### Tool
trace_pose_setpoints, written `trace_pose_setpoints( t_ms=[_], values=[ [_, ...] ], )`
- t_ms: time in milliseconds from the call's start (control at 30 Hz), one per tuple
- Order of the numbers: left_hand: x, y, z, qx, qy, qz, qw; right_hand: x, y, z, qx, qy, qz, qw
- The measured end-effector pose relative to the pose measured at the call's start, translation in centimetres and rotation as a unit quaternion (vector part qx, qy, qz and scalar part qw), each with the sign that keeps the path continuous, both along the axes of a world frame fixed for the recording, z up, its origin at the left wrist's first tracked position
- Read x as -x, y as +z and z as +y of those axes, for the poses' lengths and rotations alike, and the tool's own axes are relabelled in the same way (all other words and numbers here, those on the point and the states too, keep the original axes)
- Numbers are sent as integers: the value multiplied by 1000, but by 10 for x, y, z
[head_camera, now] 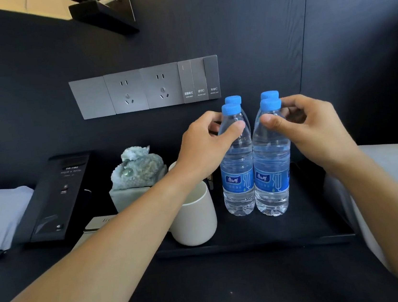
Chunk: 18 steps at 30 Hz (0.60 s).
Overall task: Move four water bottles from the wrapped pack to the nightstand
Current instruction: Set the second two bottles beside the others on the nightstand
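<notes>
Clear front left bottle (237,171) gripped by left hand (205,147) fingers, front right bottle (271,169) by right hand (316,131) fingers

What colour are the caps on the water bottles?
Bright blue caps on all four water bottles, clearest in the head view.

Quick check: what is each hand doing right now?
Left hand: closed on the neck of the front left bottle.
Right hand: closed on the neck of the front right bottle.

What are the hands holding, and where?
Each hand grips one front bottle at its shoulder, below the cap: left hand, left bottle; right hand, right bottle.
</notes>
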<state>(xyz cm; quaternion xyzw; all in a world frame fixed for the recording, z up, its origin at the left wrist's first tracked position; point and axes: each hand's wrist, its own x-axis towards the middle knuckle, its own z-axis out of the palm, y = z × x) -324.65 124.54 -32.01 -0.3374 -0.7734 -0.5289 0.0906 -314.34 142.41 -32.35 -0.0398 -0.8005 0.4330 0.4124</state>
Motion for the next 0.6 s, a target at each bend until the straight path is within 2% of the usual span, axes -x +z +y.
trace_pose_setpoints(
  t_ms=[433,533,600],
  values=[
    [-7,-4,5,-7,23,1,1000,-4,-2,12,-37,104,1,994],
    [-8,-3,5,-1,26,2,1000,-4,-4,11,-36,90,6,995],
    [-9,-2,5,2,23,0,1000,-1,-9,11,-34,47,9,998]
  ],
)
